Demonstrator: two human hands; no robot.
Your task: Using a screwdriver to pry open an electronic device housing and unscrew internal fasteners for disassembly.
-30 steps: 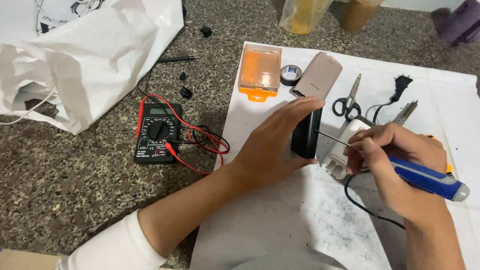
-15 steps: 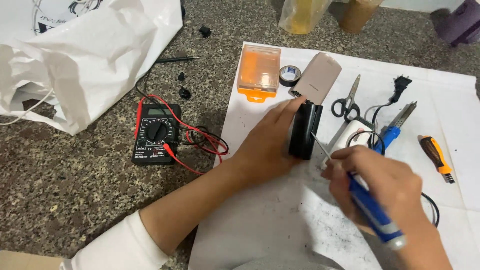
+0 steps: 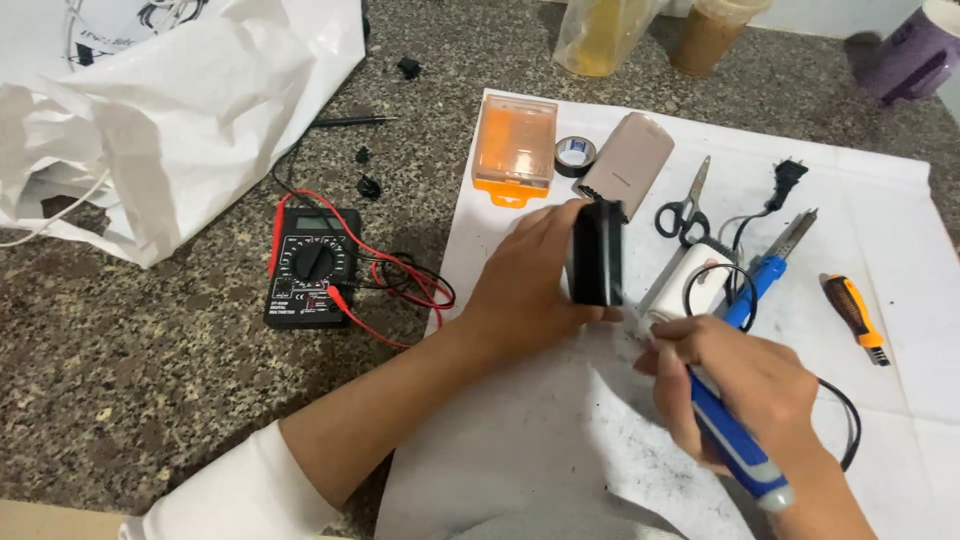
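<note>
The right hand (image 3: 735, 385) is closed around a blue-handled iron (image 3: 735, 450), held like a pen with its tip end pointing up toward the work; the tip itself is hidden behind the fingers, so I cannot tell whether it touches anything. Just beyond, the left hand (image 3: 530, 285) grips a black box (image 3: 596, 252), standing it on end on the white paper (image 3: 520, 440), fingers wrapped around its far side. The step in hand looks like working the iron at the lower edge of the box, near a white part (image 3: 690, 285) just beside it. The next move would call for a steady hold on the box and a fine, careful placing of the tip. Farther off lie a blue tool (image 3: 765, 275), scissors (image 3: 685, 205), an orange-handled screwdriver (image 3: 852, 315), a beige case (image 3: 625, 165), tape (image 3: 574, 155) and an orange box (image 3: 513, 148). Left of the paper sits a multimeter (image 3: 312, 268) with red and black leads.
</note>
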